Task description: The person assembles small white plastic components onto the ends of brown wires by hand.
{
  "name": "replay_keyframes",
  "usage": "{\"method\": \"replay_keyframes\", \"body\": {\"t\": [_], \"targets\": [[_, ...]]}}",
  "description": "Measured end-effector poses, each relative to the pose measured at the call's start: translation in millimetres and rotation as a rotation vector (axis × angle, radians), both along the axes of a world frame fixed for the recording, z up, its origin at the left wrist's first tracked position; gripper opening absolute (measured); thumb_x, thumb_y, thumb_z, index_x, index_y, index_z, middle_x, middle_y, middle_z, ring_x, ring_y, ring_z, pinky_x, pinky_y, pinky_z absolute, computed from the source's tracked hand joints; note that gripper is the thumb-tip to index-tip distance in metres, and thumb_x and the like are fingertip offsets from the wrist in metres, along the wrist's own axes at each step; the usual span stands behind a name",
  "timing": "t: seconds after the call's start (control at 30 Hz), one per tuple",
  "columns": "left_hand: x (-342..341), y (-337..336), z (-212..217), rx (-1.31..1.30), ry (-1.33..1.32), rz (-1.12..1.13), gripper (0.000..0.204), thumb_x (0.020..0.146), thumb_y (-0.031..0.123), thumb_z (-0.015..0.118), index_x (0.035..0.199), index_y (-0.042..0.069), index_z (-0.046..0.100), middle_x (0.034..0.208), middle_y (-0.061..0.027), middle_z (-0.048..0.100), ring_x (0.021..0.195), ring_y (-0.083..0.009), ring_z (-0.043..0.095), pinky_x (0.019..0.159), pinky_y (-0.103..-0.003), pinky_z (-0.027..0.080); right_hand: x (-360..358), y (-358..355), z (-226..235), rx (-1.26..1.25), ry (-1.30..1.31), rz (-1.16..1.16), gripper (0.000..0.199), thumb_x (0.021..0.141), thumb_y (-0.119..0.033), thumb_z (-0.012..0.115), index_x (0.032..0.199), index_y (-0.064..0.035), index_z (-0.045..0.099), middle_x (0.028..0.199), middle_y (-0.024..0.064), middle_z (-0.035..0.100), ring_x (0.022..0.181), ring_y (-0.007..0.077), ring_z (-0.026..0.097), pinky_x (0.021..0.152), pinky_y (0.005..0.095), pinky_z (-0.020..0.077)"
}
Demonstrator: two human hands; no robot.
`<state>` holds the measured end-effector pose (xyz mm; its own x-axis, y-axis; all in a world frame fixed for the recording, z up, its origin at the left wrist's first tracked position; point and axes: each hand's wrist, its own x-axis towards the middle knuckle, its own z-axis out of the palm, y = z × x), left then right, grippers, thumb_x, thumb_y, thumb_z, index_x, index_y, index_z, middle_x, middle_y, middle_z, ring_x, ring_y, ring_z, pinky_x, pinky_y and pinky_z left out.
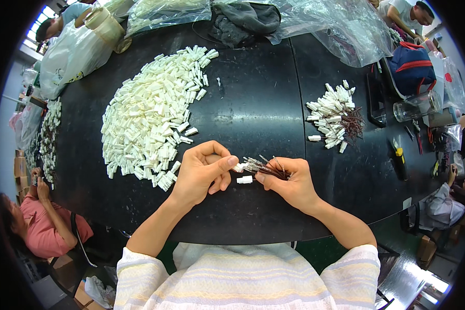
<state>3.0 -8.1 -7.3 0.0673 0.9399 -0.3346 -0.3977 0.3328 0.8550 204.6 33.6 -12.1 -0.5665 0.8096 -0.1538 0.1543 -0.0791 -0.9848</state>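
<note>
A small white connector (238, 168) sits at the left end of a bundle of thin dark leads (261, 166), above the near middle of the bench (258, 217). A second white piece (245, 180) shows just on the near side; whether it is joined to a lead cannot be told. The step in hand, as judged here, is pairing connector with lead: good practice is to separate one tip from the bundle, align it squarely with the connector's opening, and push straight so that the thin lead does not buckle. The left hand (202, 168) pinches the connector between thumb and forefinger, the other fingers loosely curled. The right hand (294, 181) pinches the bundle between thumb and forefinger, tips pointing left. Farther left lies a large heap of white connectors (147, 116); farther right, a smaller pile of connectors with dark leads (333, 116).
</note>
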Motion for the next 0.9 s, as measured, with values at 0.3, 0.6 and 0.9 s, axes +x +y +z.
{"method": "replay_keyframes", "body": {"t": [0.3,0.6,0.9], "targets": [[15,-7,0,0.021,0.252,-0.025,0.013,0.084,0.008,0.061,0.077,-0.001,0.053,0.055,-0.0061,0.056,0.039,-0.0046,0.045,0.034,-0.016,0.028,0,-1,1,0.016,-0.019,-0.008,0.012,0.077,-0.009,0.065,0.071,0.0004,0.061,0.056,-0.0008,0.055,0.052,0.0018,0.045,0.046,0.0202,0.0324],[22,-10,-4,0.177,0.391,-0.033,0.012,0.08,0.007,0.066,0.076,-0.002,0.058,0.067,-0.0052,0.062,0.051,-0.0044,0.051,0.043,-0.018,0.038,4,2,6,0.095,-0.01,0.03,0.007,0.076,-0.004,0.064,0.077,0.0034,0.063,0.059,0.0032,0.057,0.053,0.0044,0.049,0.047,0.0211,0.0359],[-42,13,2,0.582,1.649,0.271,0.015,0.067,0.003,0.069,0.081,0.003,0.062,0.085,-0.007,0.057,0.08,-0.025,0.051,0.068,-0.035,0.043,73,63,40,0.743,-0.337,-0.464,0.011,0.081,-0.004,0.061,0.084,0.0055,0.057,0.064,0.0068,0.053,0.057,0.0113,0.049,0.052,0.0243,0.0371]]}}
